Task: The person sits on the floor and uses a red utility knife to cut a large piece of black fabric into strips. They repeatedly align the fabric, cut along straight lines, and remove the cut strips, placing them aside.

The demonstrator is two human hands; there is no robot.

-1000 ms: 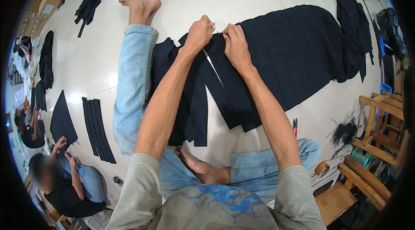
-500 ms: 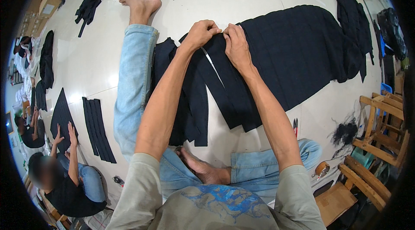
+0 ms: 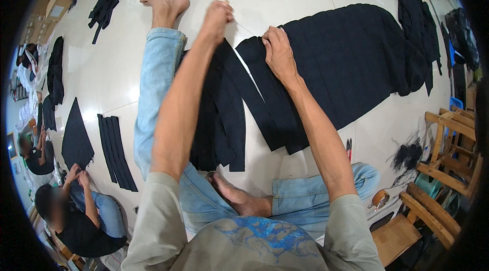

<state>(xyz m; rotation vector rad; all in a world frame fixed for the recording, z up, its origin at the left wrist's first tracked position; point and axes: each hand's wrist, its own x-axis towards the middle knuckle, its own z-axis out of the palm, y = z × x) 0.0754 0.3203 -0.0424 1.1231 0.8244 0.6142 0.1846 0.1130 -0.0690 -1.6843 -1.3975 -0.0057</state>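
I sit on a white tiled floor with a large black quilted cloth (image 3: 356, 57) spread in front of me. My right hand (image 3: 277, 52) presses down on the cloth's near left edge, fingers pinching it. My left hand (image 3: 216, 16) is lifted up and to the left, closed in a fist on a thin pale thread (image 3: 248, 29) that runs tight back to the cloth edge by my right hand. Several cut black strips (image 3: 224, 113) lie over my left leg (image 3: 155, 82), separated from the cloth by a narrow gap.
Another person (image 3: 76, 210) sits at the lower left handling black strips (image 3: 117, 151) and a black triangular piece (image 3: 75, 136). More black pieces (image 3: 104, 9) lie at the far left. Wooden chairs (image 3: 438, 169) stand at the right, with scissors (image 3: 349, 148) and a tangle of threads (image 3: 407, 155) nearby.
My left hand has pulled away from my right hand, up and to the left, drawing the thread out of the cloth edge. The right hand stays on the cloth.
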